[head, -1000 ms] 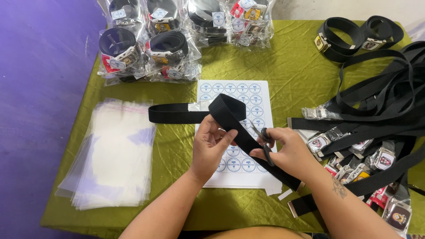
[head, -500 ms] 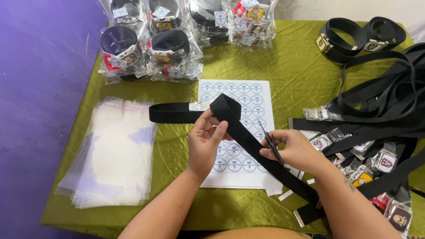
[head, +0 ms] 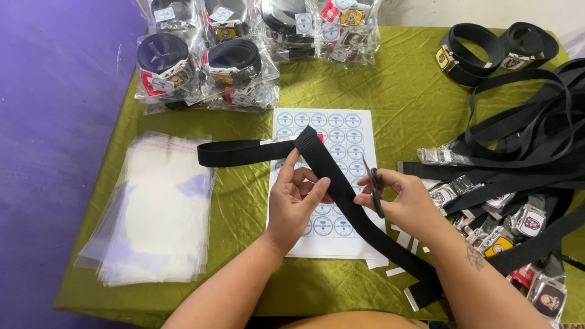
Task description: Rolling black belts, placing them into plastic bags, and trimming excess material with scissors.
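Head view: a table under a crinkled olive-green cloth [head: 396, 79], seen from above, with both bare hands at its middle
Left hand [head: 295, 204]: fingers curled, pinching the long black woven webbing belt [head: 332, 176] near its fold, thumb on top
Right hand [head: 405, 201]: closed around a small dark metal clip-like piece [head: 375, 192], held just beside the belt's edge; its exact kind cannot be told
Belt position: folded at a point above the hands; one end runs left, level across the cloth, the other runs diagonally down to the right, ending in a metal tip near the table's front edge
Under the belt: a white sheet of round blue-and-white stickers [head: 323, 134], lying flat, partly covered by both hands
Left of the sheet: a stack of clear plastic sleeves [head: 155, 213], well apart from the hands
Far edge: clear bags each holding a coiled black belt with a buckle [head: 207, 61], set in a row
Right side: a tangled heap of loose black belts with metal buckles [head: 524, 164]
Far right corner: two coiled black belts [head: 487, 52], unbagged
Beside the sheet's lower right corner: small white paper strips [head: 402, 240]
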